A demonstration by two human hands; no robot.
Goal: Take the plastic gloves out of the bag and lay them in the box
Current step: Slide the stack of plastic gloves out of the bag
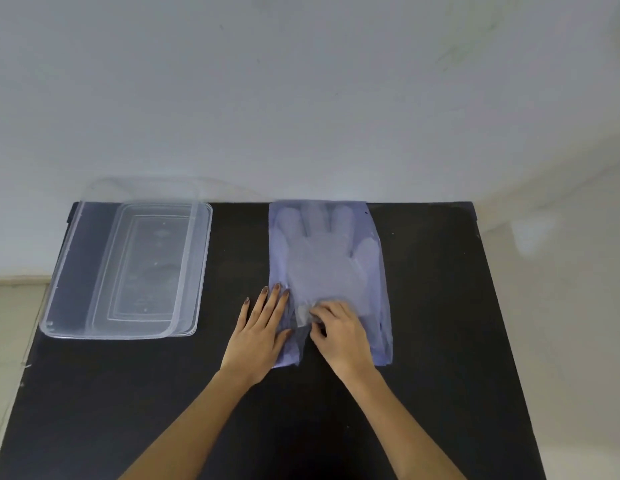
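Note:
A clear plastic bag (378, 271) lies flat on the black table, right of centre, its open end toward me. Translucent plastic gloves (322, 261) show through it, fingers pointing away. My left hand (262, 327) lies flat with fingers spread, pressing the bag's near left edge. My right hand (339, 330) is curled at the bag's mouth, its fingertips pinching the cuff of the gloves. A clear rectangular plastic box (76, 271) sits on the table's far left, with nothing in it.
A clear lid (203, 265) lies under or beside the box, jutting out on its right. The black table (232, 244) ends at a pale wall behind. Bare black surface lies between the box and the bag.

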